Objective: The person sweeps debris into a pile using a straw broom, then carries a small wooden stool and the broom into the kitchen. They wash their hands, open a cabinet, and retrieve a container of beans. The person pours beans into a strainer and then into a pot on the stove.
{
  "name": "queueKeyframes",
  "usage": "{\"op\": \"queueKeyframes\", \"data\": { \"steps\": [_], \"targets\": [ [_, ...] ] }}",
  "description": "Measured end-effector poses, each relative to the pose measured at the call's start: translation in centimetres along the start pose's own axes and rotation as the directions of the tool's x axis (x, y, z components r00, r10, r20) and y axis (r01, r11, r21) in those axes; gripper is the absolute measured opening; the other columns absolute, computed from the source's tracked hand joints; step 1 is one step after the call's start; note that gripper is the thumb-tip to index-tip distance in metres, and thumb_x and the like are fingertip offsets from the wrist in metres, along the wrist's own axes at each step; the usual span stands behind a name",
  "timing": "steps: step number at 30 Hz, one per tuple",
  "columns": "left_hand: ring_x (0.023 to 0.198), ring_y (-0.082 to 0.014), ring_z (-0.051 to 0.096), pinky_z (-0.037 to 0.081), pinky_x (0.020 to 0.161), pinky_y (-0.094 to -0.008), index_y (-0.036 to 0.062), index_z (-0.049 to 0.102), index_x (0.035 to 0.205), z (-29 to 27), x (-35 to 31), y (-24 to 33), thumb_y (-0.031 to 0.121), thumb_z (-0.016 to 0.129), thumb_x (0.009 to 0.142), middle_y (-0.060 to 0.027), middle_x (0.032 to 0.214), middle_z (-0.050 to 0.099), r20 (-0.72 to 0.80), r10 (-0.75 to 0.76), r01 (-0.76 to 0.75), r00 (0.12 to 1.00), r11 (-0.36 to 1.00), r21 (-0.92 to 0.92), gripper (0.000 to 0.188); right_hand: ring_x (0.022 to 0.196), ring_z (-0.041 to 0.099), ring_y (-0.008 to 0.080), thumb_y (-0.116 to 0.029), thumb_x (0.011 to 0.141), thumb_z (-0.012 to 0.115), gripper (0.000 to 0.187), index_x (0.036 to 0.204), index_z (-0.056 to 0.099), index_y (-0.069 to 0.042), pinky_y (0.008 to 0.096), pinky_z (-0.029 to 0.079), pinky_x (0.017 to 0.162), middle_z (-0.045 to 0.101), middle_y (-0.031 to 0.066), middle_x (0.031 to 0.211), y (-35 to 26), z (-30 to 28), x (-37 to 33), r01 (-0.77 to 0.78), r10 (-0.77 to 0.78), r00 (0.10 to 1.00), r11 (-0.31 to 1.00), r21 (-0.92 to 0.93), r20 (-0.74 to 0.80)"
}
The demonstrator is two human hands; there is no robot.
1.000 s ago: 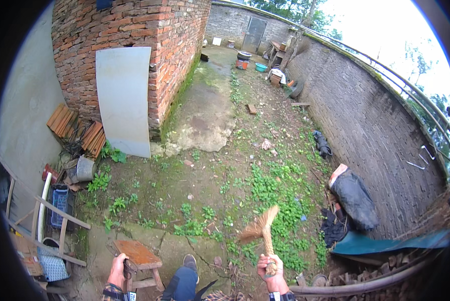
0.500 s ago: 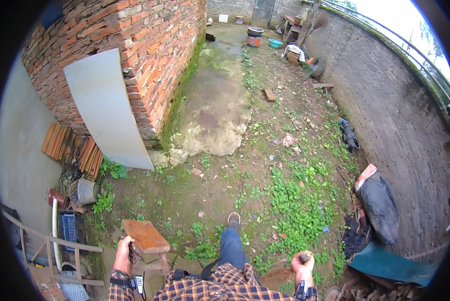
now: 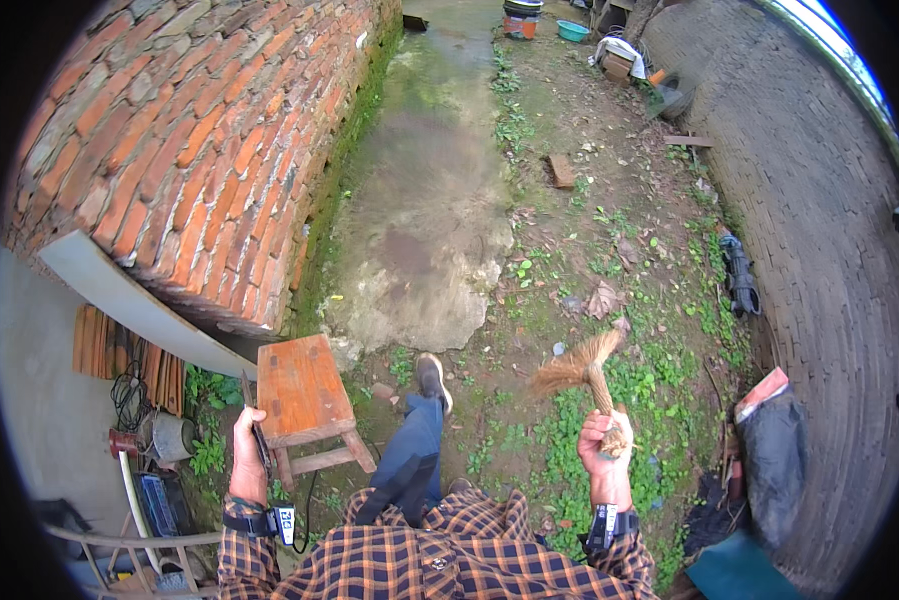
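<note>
Head view — past the broom, a brick lies near concrete.

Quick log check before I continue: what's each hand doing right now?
Left hand: closed on a thin dark tool; grip on wooden stool unclear.
Right hand: closed, holding a straw brush.

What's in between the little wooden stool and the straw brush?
In the head view, between the stool and straw brush are a shoe, a blue trouser leg, soil and green plants.
</note>
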State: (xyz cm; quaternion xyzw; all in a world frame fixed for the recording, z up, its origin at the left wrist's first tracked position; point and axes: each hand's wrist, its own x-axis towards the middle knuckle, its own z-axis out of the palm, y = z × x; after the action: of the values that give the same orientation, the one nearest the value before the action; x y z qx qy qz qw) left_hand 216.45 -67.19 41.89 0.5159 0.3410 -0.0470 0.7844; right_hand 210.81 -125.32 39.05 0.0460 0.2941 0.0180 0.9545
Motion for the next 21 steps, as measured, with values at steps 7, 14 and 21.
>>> {"op": "queueKeyframes", "data": {
  "steps": [7,14,21],
  "targets": [
    [0.09,-0.0212,0.058,0.047,0.084,-0.0365,0.0084,0.059,0.09,17.6,23.5,5.3,0.023,0.063,0.077,-0.0034,0.097,0.061,-0.018,-0.057,0.059,0.998,0.992,0.115,0.02,0.056,0.05,0.015,-0.014,0.083,0.067,0.021,0.094,0.049,-0.009,0.0344,0.046,0.052,0.049,0.0015,0.065,5.6,8.2,28.9,-0.406,0.273,0.909,0.751,-0.521,-0.314],
    [0.093,-0.0222,0.059,0.049,0.072,-0.0415,0.0124,0.058,0.102,32.7,35.7,16.0,0.034,0.065,0.073,-0.0045,0.1,0.061,-0.2,-0.148,0.198,0.969,0.945,0.26,0.037,0.055,0.053,0.0112,-0.014,0.086,0.067,0.015,0.089,0.053,-0.008,0.025,0.045,0.049,0.053,-0.0011,0.067,9.3,14.3,54.6,-0.598,0.533,0.801,0.735,-0.318,-0.273],
    [0.083,-0.0171,0.052,0.041,0.075,-0.0337,0.0144,0.056,0.09,43.5,44.3,23.1,0.032,0.064,0.074,0.0001,0.09,0.054,-0.251,-0.111,0.207,0.962,0.895,0.395,0.025,0.053,0.049,0.0125,-0.012,0.085,0.064,0.014,0.087,0.053,-0.004,0.0283,0.043,0.047,0.051,0.0,0.066,-13.8,15.8,54.0,-0.257,0.153,0.858,0.954,-0.152,-0.49]
  ]
}}
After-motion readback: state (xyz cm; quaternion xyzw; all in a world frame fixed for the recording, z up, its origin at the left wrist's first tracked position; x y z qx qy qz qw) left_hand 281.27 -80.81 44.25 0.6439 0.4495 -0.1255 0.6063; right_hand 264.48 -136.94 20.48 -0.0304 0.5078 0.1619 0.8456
